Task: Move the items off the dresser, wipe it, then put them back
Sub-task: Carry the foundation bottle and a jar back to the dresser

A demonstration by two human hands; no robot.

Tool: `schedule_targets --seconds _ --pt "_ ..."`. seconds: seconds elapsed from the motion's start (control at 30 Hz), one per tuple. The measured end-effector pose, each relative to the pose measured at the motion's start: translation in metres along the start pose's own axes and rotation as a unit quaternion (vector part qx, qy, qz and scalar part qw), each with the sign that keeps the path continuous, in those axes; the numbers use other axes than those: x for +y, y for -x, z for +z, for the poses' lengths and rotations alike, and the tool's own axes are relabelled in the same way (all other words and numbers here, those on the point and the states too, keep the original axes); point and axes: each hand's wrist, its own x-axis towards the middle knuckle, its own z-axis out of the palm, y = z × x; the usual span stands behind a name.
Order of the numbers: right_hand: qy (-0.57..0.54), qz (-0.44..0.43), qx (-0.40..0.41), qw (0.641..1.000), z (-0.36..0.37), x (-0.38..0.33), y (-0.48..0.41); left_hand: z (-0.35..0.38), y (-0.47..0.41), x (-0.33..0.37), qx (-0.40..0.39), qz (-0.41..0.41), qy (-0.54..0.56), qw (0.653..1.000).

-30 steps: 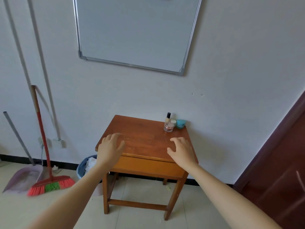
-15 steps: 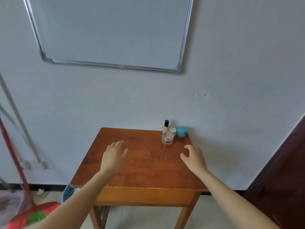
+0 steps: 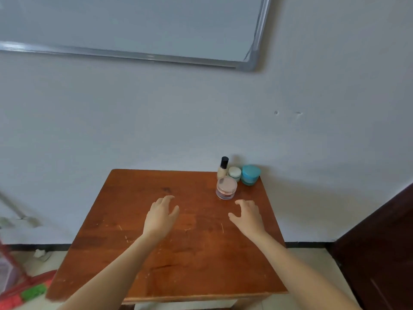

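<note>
Head view: the dresser (image 3: 178, 253) has come closer, and the empty, loosely spread left hand (image 3: 159, 217) and right hand (image 3: 247, 217) have advanced toward the foundation bottle (image 3: 222, 169), pink jar (image 3: 226, 188), white jar (image 3: 234, 173) and teal jar (image 3: 250, 174) at its back-right corner, so clearing likely starts now; no cloth shows, and the broom (image 3: 33, 291) is cropped.

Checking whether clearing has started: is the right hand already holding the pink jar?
No, the right hand is open and apart from the pink jar, which stands on the dresser.
</note>
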Motion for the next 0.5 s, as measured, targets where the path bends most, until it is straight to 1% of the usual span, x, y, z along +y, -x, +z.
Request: schedule_targets --seconds 0.2,0.33,0.5 --pt "-0.004 0.052 -0.006 0.999 0.018 -0.018 -0.036 0.012 -0.077 0.001 -0.051 0.038 0.005 0.998" --pt "-0.010 0.076 0.014 0.997 0.018 -0.021 -0.061 0.026 -0.124 0.015 -0.073 0.055 0.031 0.995" --pt "-0.042 0.119 0.015 0.992 0.031 -0.011 -0.072 0.069 -0.140 0.024 -0.142 0.046 0.051 0.987"
